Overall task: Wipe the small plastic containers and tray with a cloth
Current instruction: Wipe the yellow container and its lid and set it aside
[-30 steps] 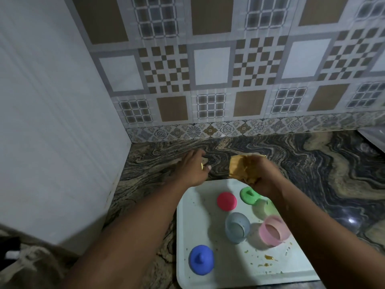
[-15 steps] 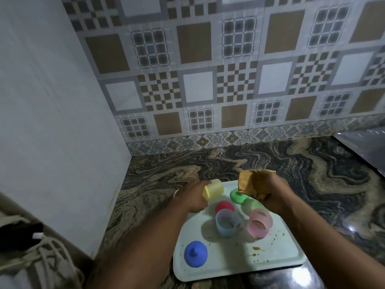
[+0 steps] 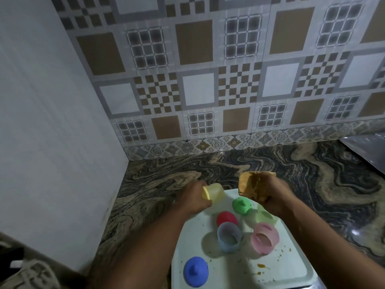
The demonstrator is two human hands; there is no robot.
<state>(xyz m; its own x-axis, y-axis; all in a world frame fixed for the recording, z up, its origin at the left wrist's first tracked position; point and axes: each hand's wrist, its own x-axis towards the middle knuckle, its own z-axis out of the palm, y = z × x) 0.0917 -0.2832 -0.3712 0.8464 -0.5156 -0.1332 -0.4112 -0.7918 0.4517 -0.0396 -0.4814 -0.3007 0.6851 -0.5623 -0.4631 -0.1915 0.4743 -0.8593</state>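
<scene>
The left hand [image 3: 193, 198] curls round a small yellow container [image 3: 213, 191] held over the far-left corner of the tray [image 3: 229, 274], while the right hand [image 3: 273, 197] clutches a bunched orange cloth [image 3: 252, 185] near it, not touching. Wiping this container seems the step in hand; next the cloth should press into it, the left hand turning it

Yellow container [image 3: 213, 193] sideways, near tray's [image 3: 229, 276] far corner
</scene>
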